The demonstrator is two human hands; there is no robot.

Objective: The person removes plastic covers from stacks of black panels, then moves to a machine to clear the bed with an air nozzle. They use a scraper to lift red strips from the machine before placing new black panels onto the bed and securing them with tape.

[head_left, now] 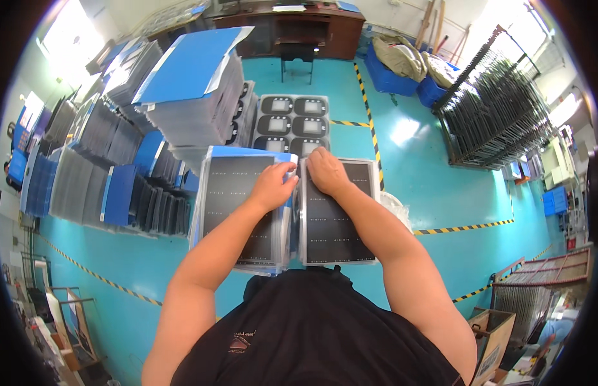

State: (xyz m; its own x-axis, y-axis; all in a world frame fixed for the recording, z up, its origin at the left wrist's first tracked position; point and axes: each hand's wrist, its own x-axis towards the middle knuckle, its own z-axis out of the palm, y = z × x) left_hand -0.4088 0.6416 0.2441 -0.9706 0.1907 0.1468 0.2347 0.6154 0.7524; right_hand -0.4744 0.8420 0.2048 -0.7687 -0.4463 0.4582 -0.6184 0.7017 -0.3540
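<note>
Two stacks of flat black sheets with rows of small pale marks lie side by side in front of me. My left hand (274,186) is over the upper right part of the left stack (238,193), its thumb and fingers apart and no object visible between them. My right hand (327,171) rests at the upper left corner of the right stack (331,228), fingers bent and pressed together. What its fingertips pinch, if anything, is hidden. Clear film edges show around both stacks, and a blue sheet (247,152) sticks out at the left stack's far edge.
Beyond the stacks sit grey panels with black rounded frames (275,123). A tall sheet pile topped with blue (189,61) stands at the left, with more piles behind it. A metal rack of dark sheets (495,116) stands right. Striped tape (370,122) marks the turquoise floor.
</note>
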